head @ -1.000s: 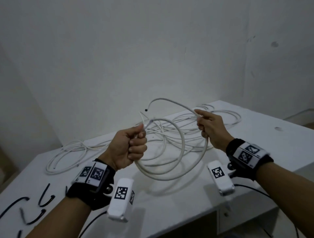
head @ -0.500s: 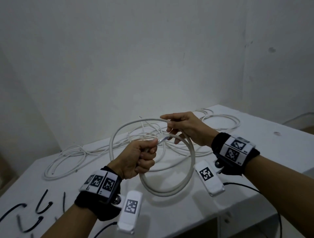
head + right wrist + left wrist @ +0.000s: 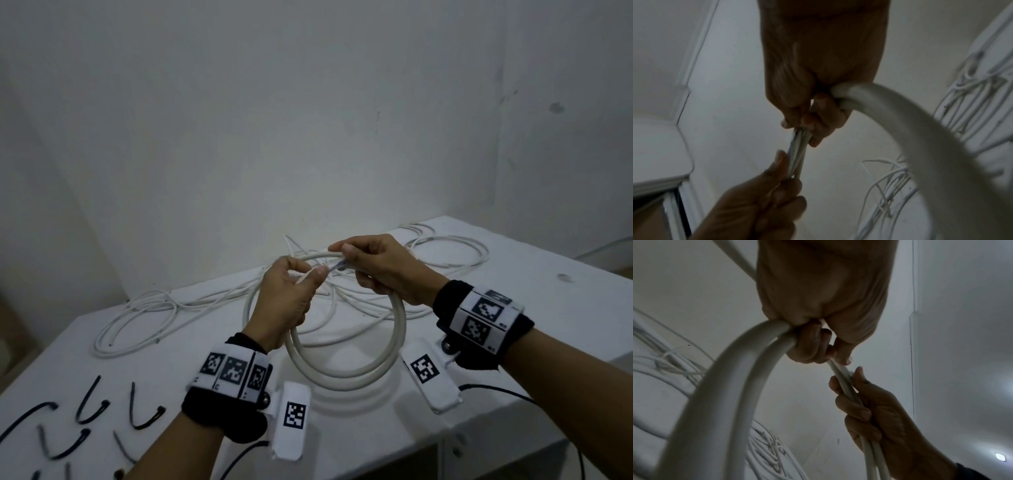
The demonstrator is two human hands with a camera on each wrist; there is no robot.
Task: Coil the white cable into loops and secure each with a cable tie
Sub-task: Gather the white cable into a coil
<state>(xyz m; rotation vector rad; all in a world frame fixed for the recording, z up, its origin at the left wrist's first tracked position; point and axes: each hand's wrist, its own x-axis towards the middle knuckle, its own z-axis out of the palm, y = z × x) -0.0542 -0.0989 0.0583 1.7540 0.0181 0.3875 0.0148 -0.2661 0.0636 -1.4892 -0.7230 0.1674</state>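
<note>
A white cable coil [image 3: 390, 356] of about two loops hangs in the air above the white table [image 3: 513, 359]. My left hand [image 3: 291, 294] grips its top left, thumb and fingers pinching the strands. My right hand [image 3: 373, 270] grips the top right of the same coil, fingers curled round the strands. In the left wrist view the coil [image 3: 719, 394] arcs down from my left hand [image 3: 818, 344], and the right hand [image 3: 865, 410] holds two strands below it. The right wrist view shows my right hand [image 3: 813, 116] pinching the strands [image 3: 797, 154].
More loose white cable [image 3: 144, 318] lies spread over the table behind the coil, with another loop [image 3: 448, 253] at the back right. Several black cable ties [image 3: 92, 407] lie at the table's near left. A white wall stands close behind.
My hands have come together at the top of the coil. The wide loop of a second ago has shrunk to a tighter round coil, and the right hand now grips beside the left.
</note>
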